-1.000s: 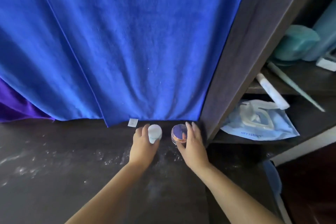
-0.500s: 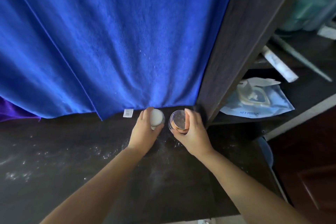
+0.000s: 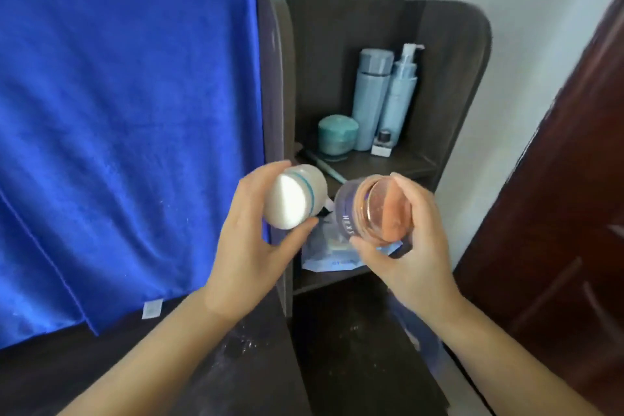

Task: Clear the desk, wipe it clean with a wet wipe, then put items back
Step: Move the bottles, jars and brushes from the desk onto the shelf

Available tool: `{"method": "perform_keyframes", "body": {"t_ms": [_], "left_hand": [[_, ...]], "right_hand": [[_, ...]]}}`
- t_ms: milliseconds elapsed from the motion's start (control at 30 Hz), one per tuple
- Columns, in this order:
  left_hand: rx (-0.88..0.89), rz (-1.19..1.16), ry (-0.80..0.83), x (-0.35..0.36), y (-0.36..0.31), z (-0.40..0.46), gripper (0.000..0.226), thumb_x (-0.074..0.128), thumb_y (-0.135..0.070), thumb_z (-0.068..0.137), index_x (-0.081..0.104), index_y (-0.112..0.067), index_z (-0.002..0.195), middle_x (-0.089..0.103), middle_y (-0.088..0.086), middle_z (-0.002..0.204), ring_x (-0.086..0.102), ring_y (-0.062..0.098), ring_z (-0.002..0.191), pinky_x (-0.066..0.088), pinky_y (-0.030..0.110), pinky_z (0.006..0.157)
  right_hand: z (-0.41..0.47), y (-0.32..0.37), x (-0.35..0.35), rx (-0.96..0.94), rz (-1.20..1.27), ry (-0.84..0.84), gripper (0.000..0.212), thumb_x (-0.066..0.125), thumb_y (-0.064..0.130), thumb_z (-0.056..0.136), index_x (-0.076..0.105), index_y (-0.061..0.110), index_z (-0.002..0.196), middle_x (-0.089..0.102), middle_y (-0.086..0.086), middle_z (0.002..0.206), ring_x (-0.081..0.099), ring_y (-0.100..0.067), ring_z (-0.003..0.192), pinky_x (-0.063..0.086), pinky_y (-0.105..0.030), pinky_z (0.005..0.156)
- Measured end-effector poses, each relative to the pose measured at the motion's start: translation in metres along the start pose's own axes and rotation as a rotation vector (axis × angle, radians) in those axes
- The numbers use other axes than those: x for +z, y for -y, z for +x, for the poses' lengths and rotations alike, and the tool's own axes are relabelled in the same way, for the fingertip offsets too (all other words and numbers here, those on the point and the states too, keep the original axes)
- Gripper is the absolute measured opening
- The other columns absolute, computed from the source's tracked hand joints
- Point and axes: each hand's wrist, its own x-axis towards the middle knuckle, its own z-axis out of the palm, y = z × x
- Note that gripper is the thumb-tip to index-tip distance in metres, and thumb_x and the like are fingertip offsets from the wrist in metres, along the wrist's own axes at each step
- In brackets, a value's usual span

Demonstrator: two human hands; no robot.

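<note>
Head view, change: Half a second ago both jars were gripped low at the far edge of the table (image 3: 101, 358), against the blue towel (image 3: 118, 111). Now they are lifted clear of it and carried in front of the side shelf (image 3: 381, 165).
Meaning for the task: The clearing stage is judged to be under way, with the jars likely headed for the shelf. White specks are seen on the dark table surface, so wiping is not yet done.
Left hand (image 3: 250, 246): The white jar (image 3: 293, 201) is gripped, with fingers curled round its far side and the thumb pressed below.
White jar, pointing: It is tipped on its side, the flat white end turned toward the camera and left; its axis runs from near left to far right.
Right hand (image 3: 412, 243): The clear jar (image 3: 374, 209) with the pinkish end is gripped, fingers wrapped over its right side and the thumb under it.
Clear jar, pointing: It is tilted, the round pinkish face turned toward the camera and right, lettering seen on its side wall; the axis leans away to the left.
Spacing: The two jars are held just beside each other, apart, in the air.
Shelf contents: Two pale blue bottles (image 3: 385, 94), a teal jar (image 3: 337, 135) and a small dark-capped bottle (image 3: 383, 143) stand on the upper board; a blue packet (image 3: 324, 257) lies lower, partly hidden by the hands.
</note>
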Motion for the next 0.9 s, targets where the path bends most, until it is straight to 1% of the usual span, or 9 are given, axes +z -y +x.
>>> {"method": "perform_keyframes", "body": {"t_ms": [100, 200, 267, 333, 400, 500, 600, 800, 900], "left_hand": [[-0.039, -0.05, 0.011, 0.039, -0.01, 0.048, 0.059, 0.072, -0.025, 0.075, 0.042, -0.019, 0.126, 0.044, -0.014, 0.117, 0.041, -0.003, 0.111, 0.036, 0.012, 0.094], [-0.146, 0.029, 0.123, 0.082, -0.004, 0.089, 0.051, 0.072, -0.026, 0.077, 0.048, -0.018, 0.122, 0.047, 0.0, 0.116, 0.045, 0.006, 0.104, 0.04, 0.014, 0.087], [-0.202, 0.13, 0.215, 0.107, 0.006, 0.105, 0.048, 0.069, -0.031, 0.078, 0.05, -0.015, 0.12, 0.049, 0.005, 0.117, 0.049, 0.016, 0.104, 0.042, 0.025, 0.09], [-0.261, 0.243, 0.299, 0.123, 0.014, 0.11, 0.05, 0.068, -0.034, 0.078, 0.051, -0.013, 0.12, 0.052, 0.009, 0.117, 0.052, 0.024, 0.105, 0.044, 0.034, 0.09], [-0.298, 0.314, 0.318, 0.13, 0.02, 0.109, 0.047, 0.067, -0.035, 0.077, 0.053, -0.012, 0.116, 0.054, 0.01, 0.113, 0.053, 0.028, 0.102, 0.045, 0.037, 0.087], [-0.317, 0.376, 0.317, 0.135, 0.025, 0.107, 0.049, 0.068, -0.033, 0.075, 0.054, -0.012, 0.117, 0.056, 0.013, 0.114, 0.051, 0.031, 0.106, 0.044, 0.04, 0.089], [-0.34, 0.455, 0.33, 0.137, 0.023, 0.104, 0.058, 0.067, -0.035, 0.077, 0.048, -0.014, 0.127, 0.053, 0.013, 0.121, 0.046, 0.03, 0.114, 0.039, 0.039, 0.095], [-0.308, 0.574, 0.355, 0.134, 0.017, 0.104, 0.069, 0.065, -0.043, 0.078, 0.038, -0.019, 0.136, 0.045, 0.008, 0.13, 0.037, 0.026, 0.124, 0.033, 0.042, 0.1], [-0.26, 0.583, 0.337, 0.121, 0.012, 0.106, 0.067, 0.065, -0.044, 0.078, 0.04, -0.019, 0.135, 0.046, 0.009, 0.128, 0.039, 0.027, 0.121, 0.037, 0.043, 0.098]], "right_hand": [[0.042, -0.017, -0.034, 0.046, -0.079, -0.084, 0.071, 0.073, 0.039, 0.067, 0.04, 0.022, 0.128, 0.044, 0.011, 0.118, 0.044, 0.007, 0.108, 0.033, 0.0, 0.09], [0.08, -0.043, -0.05, 0.214, -0.181, -0.072, 0.051, 0.075, 0.032, 0.07, 0.051, 0.021, 0.113, 0.049, 0.007, 0.105, 0.046, -0.004, 0.096, 0.029, 0.007, 0.074], [0.096, -0.062, -0.05, 0.265, -0.254, -0.003, 0.035, 0.074, 0.032, 0.072, 0.048, 0.026, 0.094, 0.048, 0.008, 0.092, 0.047, -0.011, 0.089, 0.032, 0.002, 0.068], [0.106, -0.077, -0.045, 0.296, -0.288, 0.067, 0.034, 0.073, 0.036, 0.073, 0.044, 0.025, 0.087, 0.049, 0.006, 0.091, 0.047, -0.012, 0.087, 0.034, -0.006, 0.063], [0.11, -0.088, -0.039, 0.339, -0.324, 0.146, 0.049, 0.072, 0.04, 0.074, 0.051, 0.015, 0.111, 0.053, -0.003, 0.109, 0.052, -0.019, 0.101, 0.031, -0.01, 0.069], [0.112, -0.1, -0.031, 0.355, -0.349, 0.219, 0.081, 0.07, 0.043, 0.076, 0.034, 0.01, 0.141, 0.047, -0.008, 0.133, 0.047, -0.022, 0.122, 0.036, -0.023, 0.091], [0.108, -0.106, -0.028, 0.299, -0.366, 0.227, 0.078, 0.068, 0.043, 0.078, 0.034, 0.011, 0.14, 0.046, -0.007, 0.135, 0.045, -0.023, 0.125, 0.039, -0.031, 0.096], [0.099, -0.106, -0.031, 0.264, -0.208, 0.161, 0.082, 0.071, 0.036, 0.078, 0.026, 0.017, 0.144, 0.036, -0.002, 0.142, 0.041, -0.015, 0.127, 0.035, -0.022, 0.095], [0.097, -0.103, -0.032, 0.177, -0.167, 0.084, 0.077, 0.068, 0.034, 0.08, 0.028, 0.016, 0.142, 0.033, -0.004, 0.144, 0.037, -0.017, 0.132, 0.037, -0.026, 0.1]]}}
